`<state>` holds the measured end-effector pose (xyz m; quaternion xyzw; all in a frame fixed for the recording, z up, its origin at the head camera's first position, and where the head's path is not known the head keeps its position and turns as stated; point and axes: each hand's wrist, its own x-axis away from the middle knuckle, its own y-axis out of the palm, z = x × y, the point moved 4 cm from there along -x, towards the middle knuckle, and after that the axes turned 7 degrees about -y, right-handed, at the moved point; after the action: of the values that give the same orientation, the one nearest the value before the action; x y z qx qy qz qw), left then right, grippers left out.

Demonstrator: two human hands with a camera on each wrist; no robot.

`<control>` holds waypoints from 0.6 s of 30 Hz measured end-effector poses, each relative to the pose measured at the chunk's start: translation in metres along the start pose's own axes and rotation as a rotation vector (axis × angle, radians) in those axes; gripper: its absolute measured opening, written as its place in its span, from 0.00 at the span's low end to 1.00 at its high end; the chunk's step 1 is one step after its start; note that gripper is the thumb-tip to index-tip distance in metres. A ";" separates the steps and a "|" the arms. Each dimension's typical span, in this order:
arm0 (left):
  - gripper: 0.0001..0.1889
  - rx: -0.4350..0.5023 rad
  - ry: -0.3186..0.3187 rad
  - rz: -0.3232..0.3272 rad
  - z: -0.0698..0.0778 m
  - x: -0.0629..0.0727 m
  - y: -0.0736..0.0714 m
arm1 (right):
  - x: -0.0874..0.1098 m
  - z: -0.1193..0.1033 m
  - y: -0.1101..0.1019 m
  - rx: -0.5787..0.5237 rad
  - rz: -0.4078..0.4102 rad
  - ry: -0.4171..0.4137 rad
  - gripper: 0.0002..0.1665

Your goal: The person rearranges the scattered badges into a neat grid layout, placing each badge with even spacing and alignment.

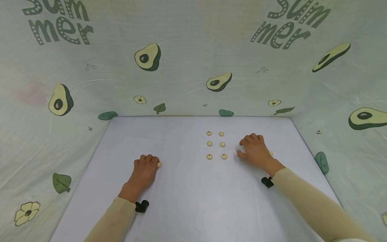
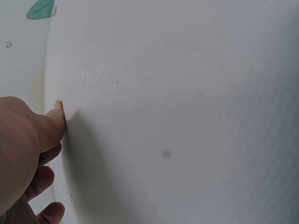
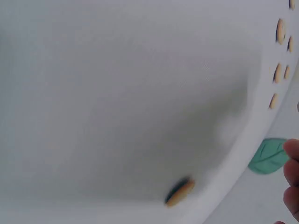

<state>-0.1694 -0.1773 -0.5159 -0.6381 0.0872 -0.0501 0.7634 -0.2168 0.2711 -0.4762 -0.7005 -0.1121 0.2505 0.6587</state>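
Note:
My left hand point(image 1: 145, 171) is at the left of the white table and pinches a small round wooden button point(image 1: 159, 164) between thumb and fingers. In the left wrist view, the button's edge point(image 2: 59, 105) shows past the thumb tip. My right hand point(image 1: 255, 151) hovers with fingers loosely bent and thumb apart, holding nothing visible. Left of it lie several wooden buttons in two columns, the nearest-right one point(image 1: 224, 156) closest to the thumb. Another button point(image 1: 271, 153), partly hidden behind the right hand, appears alone in the right wrist view point(image 3: 180, 192).
The white tabletop point(image 1: 187, 201) reaches back to a hanging cloth point(image 1: 181, 84) printed with avocados and leaves, which also covers both sides. Black wrist mounts point(image 1: 142, 206) sit at both sleeves' cuffs.

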 end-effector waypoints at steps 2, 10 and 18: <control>0.07 0.014 -0.003 0.000 -0.001 0.000 0.000 | 0.010 0.014 -0.007 0.019 0.007 0.014 0.18; 0.07 0.028 -0.006 0.006 -0.001 0.001 -0.003 | 0.043 0.050 -0.013 0.088 0.044 0.020 0.16; 0.06 0.043 0.010 0.022 0.001 0.001 -0.004 | 0.062 0.057 0.007 0.098 0.009 0.035 0.18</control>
<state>-0.1679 -0.1775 -0.5122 -0.6202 0.0969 -0.0466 0.7770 -0.1937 0.3502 -0.4959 -0.6720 -0.0850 0.2465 0.6931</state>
